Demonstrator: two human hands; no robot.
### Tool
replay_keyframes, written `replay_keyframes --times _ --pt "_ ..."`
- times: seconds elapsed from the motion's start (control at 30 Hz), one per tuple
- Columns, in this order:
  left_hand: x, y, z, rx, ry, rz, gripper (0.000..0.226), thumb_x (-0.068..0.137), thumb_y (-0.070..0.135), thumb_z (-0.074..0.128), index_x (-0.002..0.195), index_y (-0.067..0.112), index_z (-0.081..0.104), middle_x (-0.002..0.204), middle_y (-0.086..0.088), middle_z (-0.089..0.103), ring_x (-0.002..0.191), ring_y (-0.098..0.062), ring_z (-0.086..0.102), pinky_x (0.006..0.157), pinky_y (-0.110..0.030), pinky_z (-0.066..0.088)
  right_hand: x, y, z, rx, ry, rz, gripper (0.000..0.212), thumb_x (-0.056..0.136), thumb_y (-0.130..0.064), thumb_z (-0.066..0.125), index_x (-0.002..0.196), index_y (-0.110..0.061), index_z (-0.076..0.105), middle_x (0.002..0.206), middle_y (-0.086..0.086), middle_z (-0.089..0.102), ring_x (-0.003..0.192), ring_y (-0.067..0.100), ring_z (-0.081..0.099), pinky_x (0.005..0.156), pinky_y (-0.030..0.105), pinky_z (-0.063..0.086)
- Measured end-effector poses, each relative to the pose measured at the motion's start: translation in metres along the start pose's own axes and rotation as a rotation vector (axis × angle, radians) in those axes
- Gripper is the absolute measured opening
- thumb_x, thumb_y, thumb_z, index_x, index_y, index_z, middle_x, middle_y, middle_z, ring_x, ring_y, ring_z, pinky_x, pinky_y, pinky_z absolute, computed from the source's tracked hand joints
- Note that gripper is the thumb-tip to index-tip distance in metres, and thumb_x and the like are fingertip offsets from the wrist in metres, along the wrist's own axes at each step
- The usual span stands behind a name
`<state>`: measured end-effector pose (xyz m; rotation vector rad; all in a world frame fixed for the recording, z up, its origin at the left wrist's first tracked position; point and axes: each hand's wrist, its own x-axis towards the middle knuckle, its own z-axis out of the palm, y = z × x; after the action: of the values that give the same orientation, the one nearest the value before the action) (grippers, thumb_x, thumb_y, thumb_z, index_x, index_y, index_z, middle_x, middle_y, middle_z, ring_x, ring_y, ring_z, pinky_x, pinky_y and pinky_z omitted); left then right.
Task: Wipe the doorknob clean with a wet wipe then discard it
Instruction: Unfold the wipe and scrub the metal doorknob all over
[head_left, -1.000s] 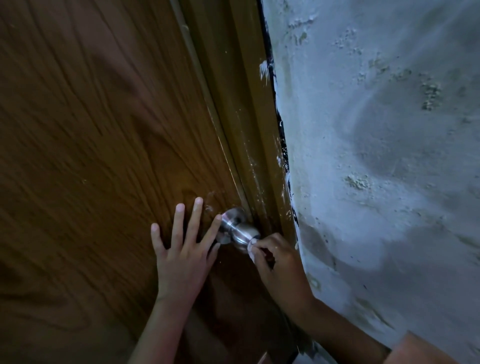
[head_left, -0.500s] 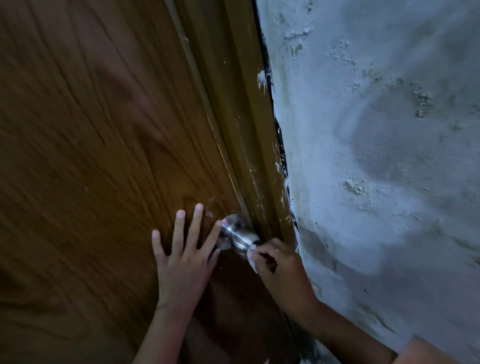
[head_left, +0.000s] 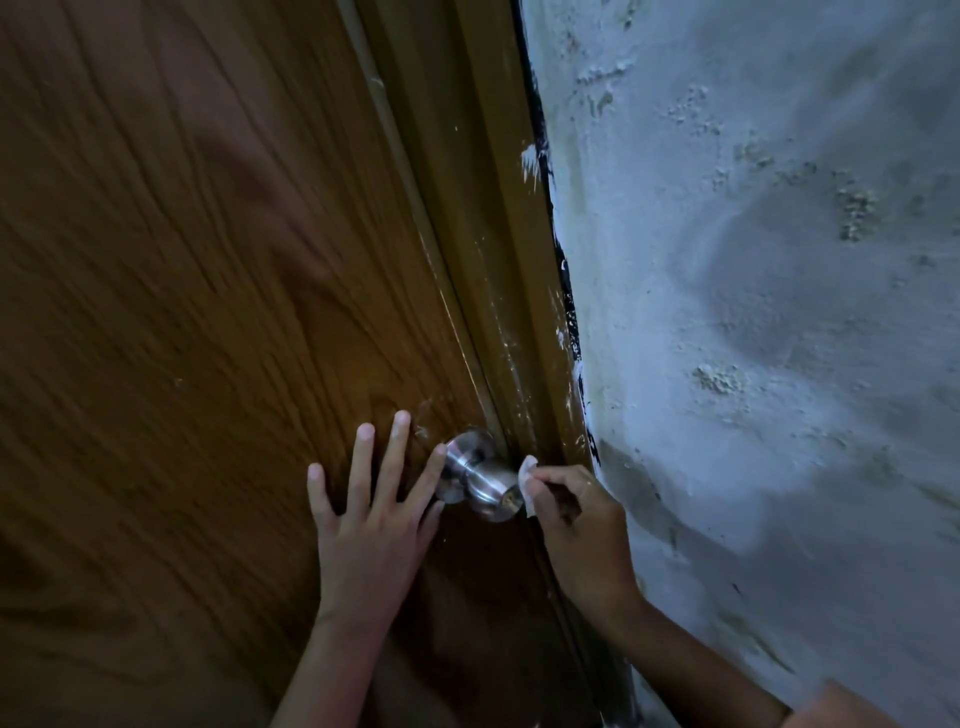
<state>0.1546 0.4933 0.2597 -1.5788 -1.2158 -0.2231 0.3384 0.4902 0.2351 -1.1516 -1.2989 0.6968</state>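
Observation:
A round silver doorknob (head_left: 485, 483) sticks out of the brown wooden door (head_left: 208, 312), close to the door's right edge. My right hand (head_left: 576, 525) is closed on a small white wet wipe (head_left: 527, 480) and holds it against the knob's right side. The knob's front face with the keyhole shows uncovered. My left hand (head_left: 374, 514) lies flat on the door just left of the knob, fingers spread, its index fingertip touching the knob's round base plate.
A brown door frame (head_left: 498, 260) with white paint smears runs beside the door's edge. To the right stands a rough, pale plastered wall (head_left: 753, 312) with dark stains low down. The scene is dim.
My right hand has slid the wipe from the knob's front over to its right side, so the front face now shows. The left hand stays flat on the door.

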Motion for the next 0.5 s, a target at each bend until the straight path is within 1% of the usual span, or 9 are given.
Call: replay_keyframes --times 0.03,0.07,0.1,0.17,0.2,0.27,0.33,0.4,0.5 --pt "0.001 0.000 0.000 0.003 -0.002 -0.003 0.061 0.081 0.053 0.041 0.138 0.034 0.028 0.149 -0.006 0.022 0.133 -0.031 0.022 0.103 -0.058 0.014 0.000 -0.007 0.000 -0.001 -0.003 -0.111 0.013 0.086 -0.021 0.057 0.086 -0.032 0.064 0.087 -0.018 0.059 0.084 -0.001 0.059 0.070 0.010 0.046" --pt "0.001 0.000 0.000 0.003 -0.004 -0.004 0.060 0.081 0.053 0.041 0.137 0.034 0.029 0.149 -0.005 0.021 0.133 -0.031 0.022 0.104 -0.058 0.011 0.001 -0.012 0.002 -0.008 -0.021 -0.224 0.011 0.085 -0.018 0.058 0.087 -0.025 0.066 0.087 -0.015 0.060 0.085 -0.004 0.058 0.072 0.007 0.045" --pt "0.002 0.000 -0.001 0.000 -0.008 -0.004 0.059 0.082 0.053 0.040 0.137 0.035 0.030 0.149 -0.005 0.020 0.134 -0.031 0.021 0.104 -0.057 0.009 0.002 -0.016 0.005 -0.039 -0.038 -0.304 0.011 0.084 -0.015 0.058 0.088 -0.017 0.068 0.087 -0.008 0.062 0.085 -0.002 0.057 0.073 0.007 0.045" --pt "0.001 0.000 -0.002 -0.011 -0.015 -0.003 0.058 0.082 0.053 0.039 0.137 0.035 0.031 0.149 -0.005 0.021 0.133 -0.031 0.022 0.104 -0.057 0.009 0.005 -0.020 0.010 -0.139 -0.047 -0.361 0.013 0.083 -0.010 0.057 0.087 -0.007 0.068 0.085 0.008 0.064 0.082 0.008 0.058 0.073 0.014 0.045" --pt "0.001 0.000 -0.002 -0.010 -0.015 -0.006 0.057 0.082 0.053 0.038 0.136 0.035 0.031 0.150 -0.005 0.023 0.133 -0.031 0.023 0.104 -0.058 0.010 0.007 -0.021 0.012 -0.172 -0.042 -0.369 0.013 0.083 -0.008 0.055 0.087 -0.005 0.068 0.085 0.012 0.064 0.080 0.013 0.059 0.072 0.017 0.045" --pt "0.002 0.000 -0.004 -0.017 -0.015 -0.011 0.057 0.082 0.052 0.039 0.136 0.035 0.033 0.149 -0.006 0.028 0.132 -0.031 0.025 0.102 -0.058 0.013 0.009 -0.019 0.010 -0.181 -0.043 -0.340 0.014 0.085 -0.008 0.053 0.088 -0.004 0.066 0.086 0.011 0.061 0.079 0.015 0.057 0.071 0.018 0.043" --pt "0.003 0.000 -0.005 -0.034 -0.017 -0.013 0.055 0.082 0.051 0.039 0.134 0.035 0.037 0.146 -0.006 0.029 0.132 -0.031 0.025 0.101 -0.058 0.016 0.012 -0.013 0.006 -0.157 -0.034 -0.237 0.015 0.089 -0.010 0.051 0.092 -0.007 0.066 0.088 0.005 0.058 0.079 0.014 0.055 0.070 0.021 0.045" --pt "0.003 0.000 -0.006 -0.049 -0.023 -0.018 0.055 0.082 0.051 0.039 0.134 0.034 0.038 0.145 -0.006 0.028 0.132 -0.031 0.025 0.101 -0.058 0.017 0.016 -0.003 0.002 -0.161 -0.024 -0.114 0.016 0.090 -0.010 0.051 0.093 -0.008 0.067 0.089 0.006 0.059 0.079 0.018 0.057 0.068 0.026 0.046" --pt "0.002 0.000 -0.005 -0.039 -0.026 -0.016 0.056 0.082 0.051 0.038 0.135 0.034 0.035 0.145 -0.007 0.028 0.132 -0.031 0.024 0.101 -0.058 0.018 0.010 0.010 0.000 -0.157 -0.090 0.008 0.015 0.089 -0.009 0.052 0.093 -0.008 0.066 0.087 0.003 0.058 0.082 0.020 0.059 0.065 0.022 0.043"
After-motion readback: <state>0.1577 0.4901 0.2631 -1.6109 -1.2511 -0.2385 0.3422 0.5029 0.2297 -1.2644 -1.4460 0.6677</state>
